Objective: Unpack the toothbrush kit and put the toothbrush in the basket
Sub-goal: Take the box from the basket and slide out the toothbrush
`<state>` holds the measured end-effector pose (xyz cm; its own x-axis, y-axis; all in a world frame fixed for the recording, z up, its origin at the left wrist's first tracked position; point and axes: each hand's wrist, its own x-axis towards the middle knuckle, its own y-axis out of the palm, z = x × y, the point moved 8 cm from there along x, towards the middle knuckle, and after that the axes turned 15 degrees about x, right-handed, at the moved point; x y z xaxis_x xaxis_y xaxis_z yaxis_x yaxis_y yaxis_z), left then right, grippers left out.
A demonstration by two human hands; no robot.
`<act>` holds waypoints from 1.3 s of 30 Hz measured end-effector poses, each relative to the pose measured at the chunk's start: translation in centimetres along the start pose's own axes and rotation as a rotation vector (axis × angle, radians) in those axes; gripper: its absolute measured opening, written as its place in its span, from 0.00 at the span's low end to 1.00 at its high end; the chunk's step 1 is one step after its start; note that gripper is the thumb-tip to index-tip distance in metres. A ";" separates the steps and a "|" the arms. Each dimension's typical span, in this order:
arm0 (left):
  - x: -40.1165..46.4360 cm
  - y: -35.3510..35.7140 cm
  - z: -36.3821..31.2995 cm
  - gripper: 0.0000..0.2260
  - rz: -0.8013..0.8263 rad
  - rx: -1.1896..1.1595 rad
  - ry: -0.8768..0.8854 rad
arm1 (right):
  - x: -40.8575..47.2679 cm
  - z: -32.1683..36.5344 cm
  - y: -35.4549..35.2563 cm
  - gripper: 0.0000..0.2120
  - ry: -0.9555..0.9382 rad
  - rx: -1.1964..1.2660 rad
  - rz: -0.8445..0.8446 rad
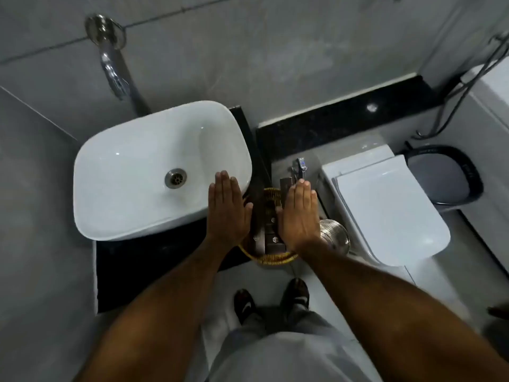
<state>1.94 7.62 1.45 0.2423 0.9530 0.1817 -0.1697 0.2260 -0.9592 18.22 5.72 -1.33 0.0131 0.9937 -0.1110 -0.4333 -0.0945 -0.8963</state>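
A round woven basket (272,260) sits on the right end of the black counter, mostly covered by my hands. Several dark boxed packets (271,227) lie inside it; I cannot tell which one is the toothbrush kit. My left hand (228,208) is flat, palm down, over the basket's left side and the sink's near right corner, holding nothing. My right hand (298,213) is flat, palm down, over the basket's right side, also holding nothing. No bare toothbrush is visible.
A white basin (132,172) fills the counter's left, under a chrome wall tap (113,67). A steel mesh bin (334,234) stands beside the basket on the right, then a closed white toilet (385,210) and a dark waste bin (446,177).
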 end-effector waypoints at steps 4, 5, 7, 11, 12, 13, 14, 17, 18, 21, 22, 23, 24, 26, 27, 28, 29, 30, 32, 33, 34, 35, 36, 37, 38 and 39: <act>-0.2 0.2 -0.2 0.31 0.016 0.012 -0.004 | -2.1 -1.3 1.7 0.34 0.109 -0.025 0.038; -0.2 0.4 -0.3 0.31 0.020 0.009 -0.003 | -2.4 -1.4 2.0 0.35 0.134 -0.034 0.045; -0.1 0.6 -0.4 0.31 0.041 0.020 0.003 | -2.4 -1.7 2.3 0.34 0.193 -0.043 0.071; 0.1 0.4 -0.4 0.32 0.055 0.025 0.001 | -1.8 -2.0 1.9 0.23 0.293 0.003 0.079; 0.2 0.3 -0.5 0.32 0.058 0.021 0.005 | -1.6 -2.2 1.8 0.22 0.303 0.027 0.077; 0.5 0.0 -0.6 0.32 0.061 0.014 0.008 | -1.5 -2.3 1.5 0.21 0.306 0.054 0.062; 0.9 -0.5 -0.7 0.32 0.066 0.002 0.023 | -1.3 -2.3 1.0 0.21 0.302 0.092 0.032; 3.8 -2.5 -1.1 0.33 0.035 -0.013 0.165 | -0.2 -1.8 -1.3 0.19 0.269 0.216 -0.096; 5.4 -3.7 -0.9 0.33 0.014 -0.009 0.213 | 0.4 -1.3 -2.3 0.18 0.254 0.255 -0.130; 11.6 -8.7 1.0 0.29 -0.060 -0.031 0.284 | 3.3 1.6 -6.7 0.14 0.175 0.397 -0.264; 13.6 -10.7 2.0 0.26 -0.090 -0.049 0.292 | 4.3 2.9 -8.4 0.15 0.130 0.408 -0.305; 15.6 -13.0 3.1 0.24 -0.120 -0.051 0.287 | 5.4 4.6 -10.3 0.15 0.082 0.394 -0.343; 17.5 -15.4 4.4 0.23 -0.146 -0.030 0.278 | 6.6 6.4 -12.2 0.16 0.032 0.384 -0.377; 20.8 -20.4 6.9 0.21 -0.192 0.036 0.273 | 8.5 10.0 -15.9 0.18 -0.044 0.421 -0.428; 22.0 -23.4 8.0 0.19 -0.226 0.061 0.287 | 9.2 11.9 -17.7 0.18 -0.088 0.439 -0.457; 22.8 -26.3 8.8 0.16 -0.263 0.093 0.306 | 9.7 13.8 -19.5 0.18 -0.136 0.442 -0.487; 23.3 -29.2 9.6 0.13 -0.293 0.125 0.328 | 10.3 15.6 -21.1 0.18 -0.180 0.438 -0.507; 23.7 -31.5 10.2 0.11 -0.306 0.162 0.341 | 10.7 17.1 -22.3 0.19 -0.212 0.436 -0.519; 24.3 -35.5 12.1 0.11 -0.300 0.229 0.307 | 11.4 20.0 -25.1 0.20 -0.258 0.455 -0.534; 24.7 -37.1 13.4 0.12 -0.290 0.245 0.265 | 11.7 21.3 -26.3 0.20 -0.271 0.467 -0.533; 25.0 -38.7 14.5 0.12 -0.288 0.249 0.229 | 12.0 22.5 -27.3 0.20 -0.284 0.476 -0.528; 25.2 -39.9 15.5 0.13 -0.287 0.243 0.204 | 12.2 23.4 -28.0 0.21 -0.298 0.479 -0.523; 25.5 -41.3 16.5 0.13 -0.289 0.233 0.182 | 12.4 24.5 -28.9 0.21 -0.322 0.483 -0.527; 25.6 -42.6 17.5 0.13 -0.290 0.214 0.165 | 12.4 25.3 -29.6 0.21 -0.352 0.488 -0.534; 25.8 -43.7 18.3 0.13 -0.289 0.192 0.151 | 12.4 26.2 -30.3 0.21 -0.380 0.493 -0.544; 26.0 -44.9 19.1 0.12 -0.287 0.169 0.143 | 12.4 26.9 -31.0 0.21 -0.405 0.504 -0.557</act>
<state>-2.34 26.13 53.39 0.4325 0.8106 0.3948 -0.2281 0.5219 -0.8219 7.56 22.62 36.68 0.0613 0.8410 0.5376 -0.8095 0.3570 -0.4660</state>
